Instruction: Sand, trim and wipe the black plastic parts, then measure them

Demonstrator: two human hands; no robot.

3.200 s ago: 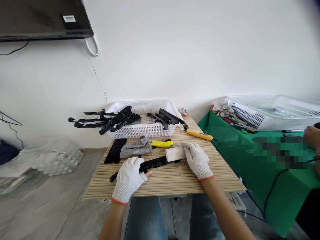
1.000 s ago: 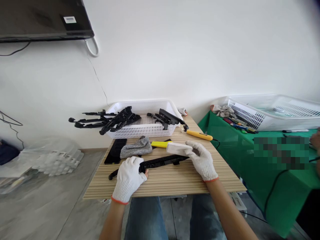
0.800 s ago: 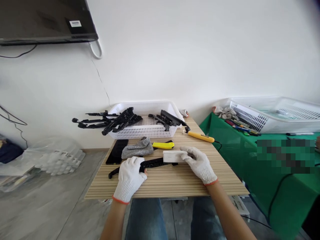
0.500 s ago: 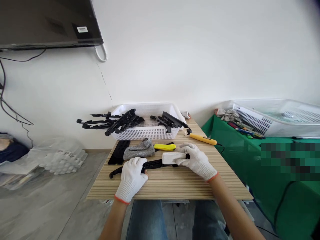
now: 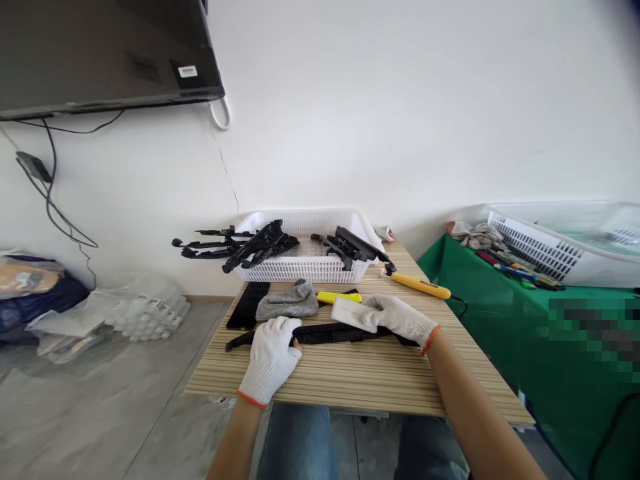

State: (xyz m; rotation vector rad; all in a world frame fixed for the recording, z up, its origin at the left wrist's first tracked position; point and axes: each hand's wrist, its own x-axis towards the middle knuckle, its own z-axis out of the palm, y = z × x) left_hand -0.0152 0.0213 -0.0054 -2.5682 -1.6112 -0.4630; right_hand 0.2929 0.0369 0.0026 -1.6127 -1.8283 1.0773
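Striped wooden table [image 5: 350, 373] bearing a white perforated basket [image 5: 305, 267] at its far edge, a black grille panel [image 5: 249, 305], a grey folded glove [image 5: 289, 302], a yellow utility knife [image 5: 340, 297], a yellow-handled tool [image 5: 419, 285] and a long black plastic part [image 5: 325, 333] across the middle.

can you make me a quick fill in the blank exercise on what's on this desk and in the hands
1. The left hand presses a long ____ plastic part onto the desk.
2. The right hand holds a ____ block over that part.
3. The basket behind the grey glove is ____ in colour.
4. The cloth on the table to the right is ____.

Missing words: black; white; white; green
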